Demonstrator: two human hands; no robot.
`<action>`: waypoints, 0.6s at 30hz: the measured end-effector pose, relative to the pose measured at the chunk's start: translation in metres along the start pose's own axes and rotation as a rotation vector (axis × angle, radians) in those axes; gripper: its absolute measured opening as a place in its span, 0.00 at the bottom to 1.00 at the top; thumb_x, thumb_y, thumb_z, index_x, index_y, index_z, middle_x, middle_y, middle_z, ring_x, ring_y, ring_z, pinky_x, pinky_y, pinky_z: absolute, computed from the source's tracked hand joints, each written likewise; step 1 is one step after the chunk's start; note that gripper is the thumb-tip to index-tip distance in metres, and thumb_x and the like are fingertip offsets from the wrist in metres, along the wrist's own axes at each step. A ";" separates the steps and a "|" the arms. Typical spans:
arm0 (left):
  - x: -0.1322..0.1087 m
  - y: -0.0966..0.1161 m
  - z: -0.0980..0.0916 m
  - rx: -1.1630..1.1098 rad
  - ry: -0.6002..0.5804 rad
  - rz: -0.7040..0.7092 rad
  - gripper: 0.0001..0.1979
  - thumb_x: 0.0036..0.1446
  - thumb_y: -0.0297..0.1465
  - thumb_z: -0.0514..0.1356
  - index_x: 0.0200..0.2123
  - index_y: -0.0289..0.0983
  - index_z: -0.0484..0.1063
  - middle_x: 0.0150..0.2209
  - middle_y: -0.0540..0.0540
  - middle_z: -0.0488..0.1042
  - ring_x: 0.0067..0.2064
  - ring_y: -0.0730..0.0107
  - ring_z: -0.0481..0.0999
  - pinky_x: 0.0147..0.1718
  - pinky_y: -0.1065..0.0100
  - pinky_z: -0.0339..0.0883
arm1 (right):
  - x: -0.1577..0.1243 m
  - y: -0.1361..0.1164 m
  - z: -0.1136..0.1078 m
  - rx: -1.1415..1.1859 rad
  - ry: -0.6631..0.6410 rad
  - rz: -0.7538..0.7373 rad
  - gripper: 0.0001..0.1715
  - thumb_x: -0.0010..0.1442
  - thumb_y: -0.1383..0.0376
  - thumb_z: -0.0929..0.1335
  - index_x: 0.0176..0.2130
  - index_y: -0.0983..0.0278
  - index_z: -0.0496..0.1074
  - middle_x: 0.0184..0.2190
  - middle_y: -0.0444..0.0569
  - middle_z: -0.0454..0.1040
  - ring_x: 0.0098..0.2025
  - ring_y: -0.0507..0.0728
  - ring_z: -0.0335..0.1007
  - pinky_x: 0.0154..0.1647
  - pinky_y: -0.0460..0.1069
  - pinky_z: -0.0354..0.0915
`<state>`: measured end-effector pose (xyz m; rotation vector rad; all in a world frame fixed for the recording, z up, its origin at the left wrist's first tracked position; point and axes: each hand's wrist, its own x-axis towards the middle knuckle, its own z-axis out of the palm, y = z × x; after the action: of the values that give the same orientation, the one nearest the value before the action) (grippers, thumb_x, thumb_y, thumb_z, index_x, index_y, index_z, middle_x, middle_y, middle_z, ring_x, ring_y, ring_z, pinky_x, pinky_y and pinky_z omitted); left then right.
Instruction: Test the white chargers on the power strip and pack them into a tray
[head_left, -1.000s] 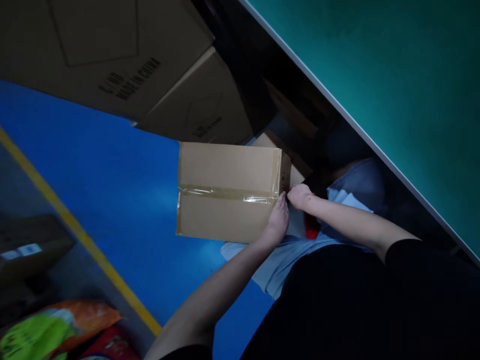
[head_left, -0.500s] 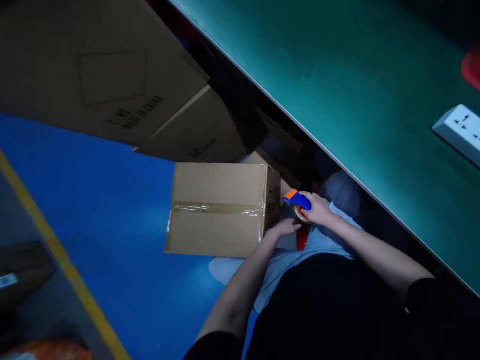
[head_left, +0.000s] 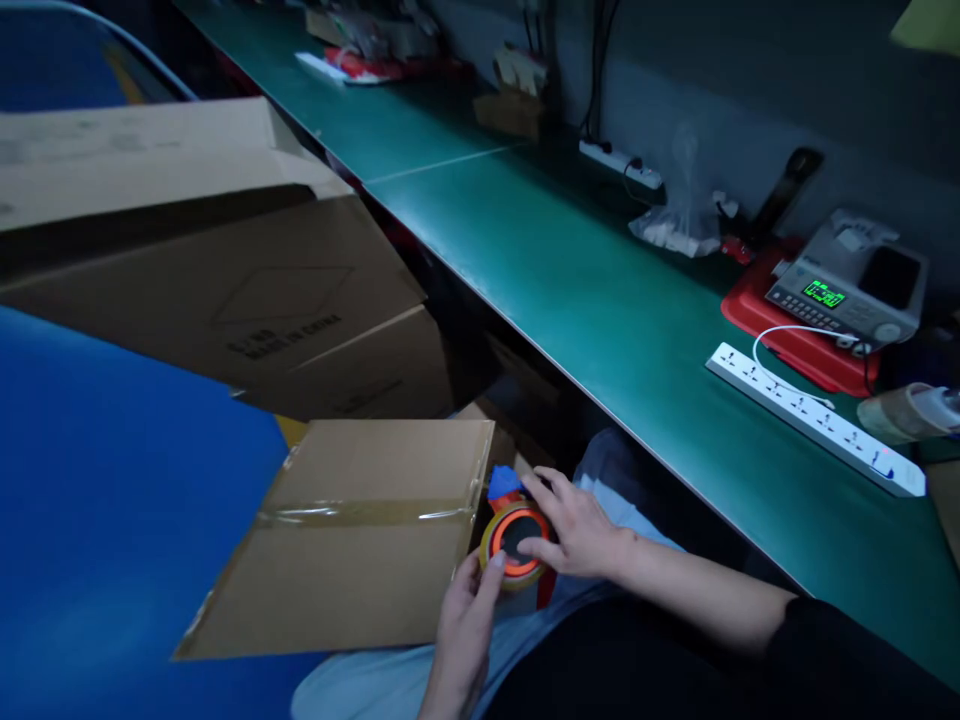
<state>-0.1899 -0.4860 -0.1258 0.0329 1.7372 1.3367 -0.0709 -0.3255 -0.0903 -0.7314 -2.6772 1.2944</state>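
Tape dispenser with a blue plastic handle and an orange-rimmed roll of clear tape (head_left: 514, 540) sits in our right hand (head_left: 577, 530), low in front of us. The fingers (head_left: 566, 510) of that hand spread over the upper side of the roll, and the thumb presses on its orange rim. We therefore grasp the dispenser by the roll, with the blue handle showing just past the fingertips.

Our left hand (head_left: 465, 630) stands just beside the roll, with its thumb raised toward it and its fingers at the lower right edge of a closed brown corrugated cardboard carton (head_left: 337, 590). We cannot tell whether these fingers are clenched on the carton or only touching it. The carton is tilted in front of us, with a band of clear adhesive tape (head_left: 367, 513) across its upper face and its right edge just beside the dispenser.

Light blue cloth (head_left: 390, 690) lies below both hands. Large brown cardboard cartons printed "MADE IN CHINA" (head_left: 217, 290) stand at upper left, above a blue floor (head_left: 112, 520). A green-topped workbench (head_left: 600, 270) runs diagonally to the right. It carries a white power strip (head_left: 814, 420), a red tray (head_left: 765, 320) holding a grey device with a green display (head_left: 823, 293), and a clear plastic bag (head_left: 679, 215).
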 end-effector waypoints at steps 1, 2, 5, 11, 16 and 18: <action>-0.003 0.007 0.001 0.003 -0.012 0.001 0.39 0.41 0.59 0.71 0.47 0.36 0.79 0.38 0.41 0.83 0.36 0.58 0.81 0.30 0.67 0.74 | -0.006 -0.004 -0.008 -0.066 -0.020 -0.095 0.48 0.63 0.45 0.69 0.71 0.62 0.54 0.72 0.68 0.50 0.71 0.70 0.55 0.64 0.65 0.63; -0.006 0.014 0.003 0.004 -0.035 0.002 0.39 0.41 0.59 0.71 0.48 0.36 0.79 0.38 0.41 0.83 0.36 0.58 0.81 0.30 0.67 0.75 | -0.012 -0.006 -0.015 -0.130 -0.046 -0.178 0.47 0.63 0.42 0.69 0.70 0.61 0.57 0.73 0.68 0.47 0.71 0.70 0.53 0.64 0.65 0.63; -0.013 0.031 0.013 0.006 -0.122 0.037 0.37 0.41 0.59 0.72 0.47 0.38 0.79 0.41 0.41 0.83 0.42 0.52 0.82 0.37 0.61 0.78 | -0.025 -0.004 -0.033 -0.297 -0.103 -0.270 0.35 0.62 0.40 0.69 0.55 0.62 0.74 0.68 0.67 0.56 0.65 0.70 0.61 0.60 0.62 0.66; -0.026 0.035 0.032 0.053 -0.396 0.225 0.39 0.51 0.55 0.68 0.63 0.44 0.70 0.53 0.38 0.79 0.46 0.53 0.82 0.49 0.57 0.76 | -0.013 0.028 -0.125 -0.491 0.100 -0.175 0.27 0.62 0.42 0.69 0.45 0.60 0.79 0.47 0.57 0.70 0.45 0.61 0.70 0.46 0.55 0.70; -0.028 -0.007 0.014 0.239 -0.348 0.263 0.28 0.58 0.47 0.63 0.58 0.40 0.74 0.49 0.38 0.80 0.44 0.58 0.81 0.48 0.59 0.74 | 0.032 0.079 -0.259 -0.738 0.521 0.360 0.30 0.61 0.44 0.70 0.48 0.65 0.81 0.40 0.62 0.71 0.39 0.62 0.72 0.36 0.55 0.65; -0.028 -0.027 -0.003 0.254 -0.254 0.224 0.25 0.57 0.44 0.63 0.55 0.39 0.76 0.48 0.38 0.81 0.46 0.56 0.81 0.47 0.59 0.74 | 0.055 0.107 -0.304 -0.771 0.563 0.476 0.39 0.62 0.39 0.66 0.45 0.71 0.82 0.29 0.64 0.71 0.30 0.60 0.68 0.29 0.57 0.59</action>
<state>-0.1627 -0.5142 -0.1293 0.5317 1.7083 1.2001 0.0040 -0.0261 0.0161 -1.5856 -2.5130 -0.0370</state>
